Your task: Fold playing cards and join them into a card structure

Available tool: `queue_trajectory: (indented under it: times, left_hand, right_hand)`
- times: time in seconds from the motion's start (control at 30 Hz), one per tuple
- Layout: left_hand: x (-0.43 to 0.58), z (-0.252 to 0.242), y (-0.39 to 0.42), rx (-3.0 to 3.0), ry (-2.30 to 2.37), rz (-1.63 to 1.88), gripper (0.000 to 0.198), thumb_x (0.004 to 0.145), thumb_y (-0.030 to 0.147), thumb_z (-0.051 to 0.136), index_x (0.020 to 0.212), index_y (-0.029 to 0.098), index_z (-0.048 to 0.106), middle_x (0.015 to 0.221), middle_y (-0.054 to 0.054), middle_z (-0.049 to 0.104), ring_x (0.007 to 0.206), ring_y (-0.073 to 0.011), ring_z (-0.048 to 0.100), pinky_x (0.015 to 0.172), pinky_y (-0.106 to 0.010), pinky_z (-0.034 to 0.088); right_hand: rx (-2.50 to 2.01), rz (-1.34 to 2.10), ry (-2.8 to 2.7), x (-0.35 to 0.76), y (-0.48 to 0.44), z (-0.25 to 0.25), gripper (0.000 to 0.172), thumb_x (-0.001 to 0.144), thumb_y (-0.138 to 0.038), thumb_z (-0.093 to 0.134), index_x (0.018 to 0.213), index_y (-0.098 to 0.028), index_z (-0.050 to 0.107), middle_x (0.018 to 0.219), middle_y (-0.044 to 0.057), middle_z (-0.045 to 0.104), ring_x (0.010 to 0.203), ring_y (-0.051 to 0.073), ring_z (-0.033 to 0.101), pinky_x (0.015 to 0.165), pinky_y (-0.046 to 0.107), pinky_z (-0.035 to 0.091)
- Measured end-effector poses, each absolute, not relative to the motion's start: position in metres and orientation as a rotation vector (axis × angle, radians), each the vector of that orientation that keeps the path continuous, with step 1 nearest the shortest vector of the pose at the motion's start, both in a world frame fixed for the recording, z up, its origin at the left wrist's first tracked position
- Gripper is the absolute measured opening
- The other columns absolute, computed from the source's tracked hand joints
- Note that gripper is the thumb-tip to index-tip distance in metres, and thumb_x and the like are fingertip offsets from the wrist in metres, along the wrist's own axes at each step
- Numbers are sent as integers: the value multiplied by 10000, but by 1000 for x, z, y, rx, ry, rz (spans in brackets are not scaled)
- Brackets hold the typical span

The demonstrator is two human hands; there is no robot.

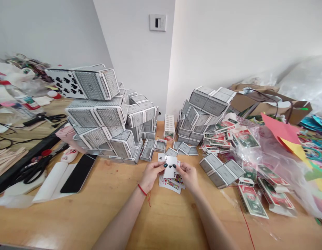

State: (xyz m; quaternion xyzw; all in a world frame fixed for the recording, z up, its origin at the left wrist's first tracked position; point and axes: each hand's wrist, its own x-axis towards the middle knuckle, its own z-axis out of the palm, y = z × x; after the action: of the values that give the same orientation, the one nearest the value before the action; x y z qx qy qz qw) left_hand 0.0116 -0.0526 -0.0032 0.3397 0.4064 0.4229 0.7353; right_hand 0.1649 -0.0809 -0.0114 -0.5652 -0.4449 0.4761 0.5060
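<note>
My left hand (151, 175) and my right hand (189, 176) meet over the wooden table (98, 211), both pinching a white playing card (170, 167) with a black club on its face. Under the hands lies a small heap of loose face-up cards (171, 184). A red string is tied around my left wrist. A tall stack of boxes folded from grey-backed cards (103, 118) rises to the left of the hands. A second stack of such boxes (202, 111) stands to the right, with a few more (222, 170) lying close to my right hand.
A black phone (77, 173), white paper and black scissors (33, 170) lie at the left. Red-and-green card packs (254, 201) and clear plastic wrap (280, 166) spread at the right, beside coloured paper (286, 135) and a brown cardboard box (270, 100).
</note>
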Motion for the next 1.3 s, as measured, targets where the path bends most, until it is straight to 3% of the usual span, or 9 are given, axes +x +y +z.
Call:
queue_trajectory:
  times: [0.37, 0.63, 0.83, 1.1, 1.3]
  left_hand:
    - [17, 3, -55, 820, 1127, 1071, 224, 518, 288, 710, 634, 103, 660, 566, -18, 605, 507, -89, 482, 517, -215, 384]
    - [22, -8, -59, 1192, 1275, 1218, 227, 677, 346, 564, 605, 153, 469, 543, 48, 433, 509, -75, 390, 495, -191, 320]
    - [24, -6, -62, 1524, 1416, 1202, 216, 796, 342, 405, 651, 183, 386, 568, 49, 389, 535, -91, 382, 523, -200, 300]
    - [22, -10, -56, 1632, 1445, 1094, 342, 819, 381, 359, 544, 179, 371, 469, 46, 337, 465, -90, 332, 478, -220, 219]
    - [22, -7, -57, 1658, 1448, 1146, 275, 803, 326, 392, 572, 183, 435, 501, 22, 410, 493, -106, 374, 495, -231, 236]
  right_hand:
    - [-1288, 1213, -1009, 161, -80, -12, 369, 615, -475, 643, 546, -166, 453, 429, -57, 447, 370, 56, 341, 380, 183, 254]
    - [-1308, 1185, -1015, 156, -81, -16, 370, 632, -453, 636, 537, -176, 411, 416, -82, 349, 375, 46, 260, 377, 186, 200]
    - [-1250, 1258, -956, 150, -82, -13, 360, 620, -439, 648, 541, -177, 414, 437, -66, 424, 379, 50, 309, 380, 183, 244]
    - [-1309, 1235, -946, 150, -83, -11, 384, 590, -451, 664, 504, -184, 402, 378, -79, 401, 330, 48, 309, 340, 179, 253]
    - [-1286, 1302, -877, 149, -82, -10, 364, 593, -497, 648, 656, -152, 550, 537, 11, 594, 435, 122, 522, 418, 231, 421]
